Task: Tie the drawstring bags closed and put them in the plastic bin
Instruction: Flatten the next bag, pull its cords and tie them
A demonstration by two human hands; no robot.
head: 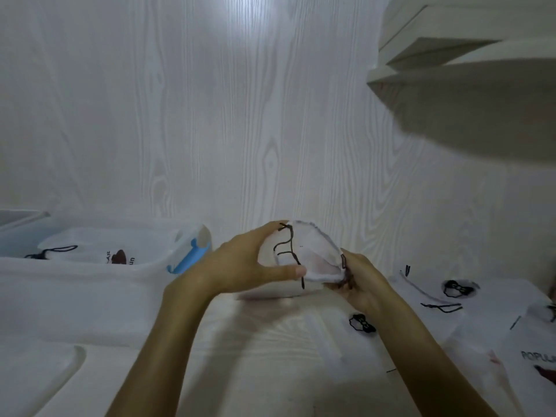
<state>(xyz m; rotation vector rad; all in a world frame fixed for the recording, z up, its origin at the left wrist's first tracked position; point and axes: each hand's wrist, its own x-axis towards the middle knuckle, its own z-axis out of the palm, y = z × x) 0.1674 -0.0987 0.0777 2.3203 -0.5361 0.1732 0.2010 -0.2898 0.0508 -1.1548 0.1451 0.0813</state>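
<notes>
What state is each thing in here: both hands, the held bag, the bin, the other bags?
Left hand: grips held bag.
Right hand: grips held bag.
Held bag: mouth open, untied.
Plastic bin: lid off, one bag inside.
Bags on table: lying flat.

Bare bench (270, 356) lies open between the two forearms and toward the wall behind the hands. On the left the plastic bin (144, 267) with its blue latch (189, 260) blocks the way, a white lid (39, 374) nearer. On the right loose drawstring bags (436, 299) cover the surface. A white shelf (469, 94) overhangs the upper right.
</notes>
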